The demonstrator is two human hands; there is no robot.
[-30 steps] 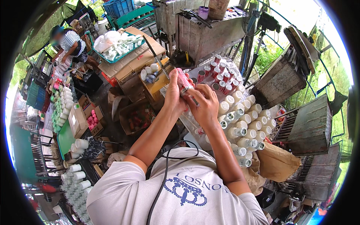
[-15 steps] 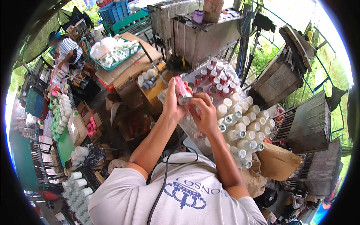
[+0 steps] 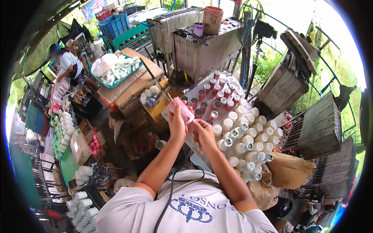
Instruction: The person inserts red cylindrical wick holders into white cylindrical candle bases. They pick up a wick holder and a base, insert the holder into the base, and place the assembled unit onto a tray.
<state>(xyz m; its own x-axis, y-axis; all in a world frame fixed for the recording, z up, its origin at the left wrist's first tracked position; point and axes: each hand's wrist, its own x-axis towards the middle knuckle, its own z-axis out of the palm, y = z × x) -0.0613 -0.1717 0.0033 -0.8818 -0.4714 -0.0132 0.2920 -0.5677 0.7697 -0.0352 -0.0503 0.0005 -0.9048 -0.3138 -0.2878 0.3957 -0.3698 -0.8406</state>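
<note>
My left hand point(image 3: 175, 125) is closed around a pink cylinder point(image 3: 182, 109) wrapped in clear plastic, held up over the table. My right hand point(image 3: 204, 133) pinches the plastic at the cylinder's lower end, fingers closed on it. Right behind both hands stands a tray point(image 3: 193, 145) packed with several upright tubes: red-topped ones point(image 3: 213, 96) at the far end and white ones point(image 3: 248, 136) nearer me. A dark cable point(image 3: 175, 182) runs down over my white shirt.
An open yellow box point(image 3: 157, 110) and cardboard boxes point(image 3: 128, 88) sit left of the tray. A grey metal machine point(image 3: 202, 46) stands behind. Another person in a striped shirt point(image 3: 71, 64) works far left by rows of white cups point(image 3: 62, 134). Wooden crates point(image 3: 307, 116) and a brown sack point(image 3: 289, 171) are on the right.
Both hands with the pink cylinder have drifted slightly lower and toward me; the cylinder is tilted more to the left. The view has shifted a little.
</note>
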